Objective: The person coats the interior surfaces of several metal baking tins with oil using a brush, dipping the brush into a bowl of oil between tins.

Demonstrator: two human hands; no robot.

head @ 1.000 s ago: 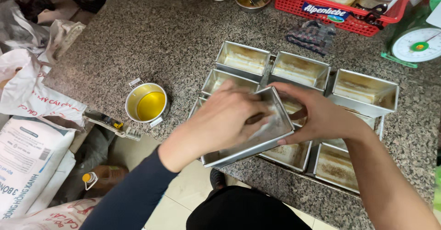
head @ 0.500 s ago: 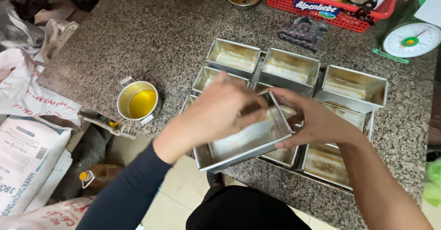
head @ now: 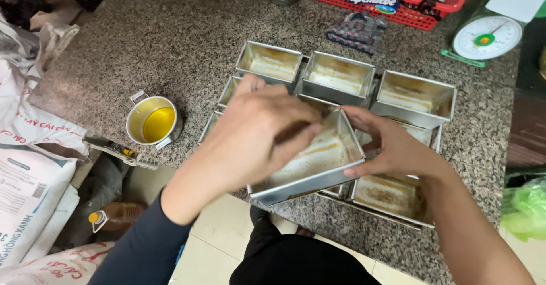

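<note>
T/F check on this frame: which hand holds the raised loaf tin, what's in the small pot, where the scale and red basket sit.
1. The right hand grips the raised rectangular metal loaf tin by its end. True.
2. The left hand rests on the countertop. False: it reaches into the raised tin.
3. The small white two-handled pot holds yellow liquid. True.
4. The white dial scale stands left of the pot. False: far right, beside the red plastic basket.
</note>
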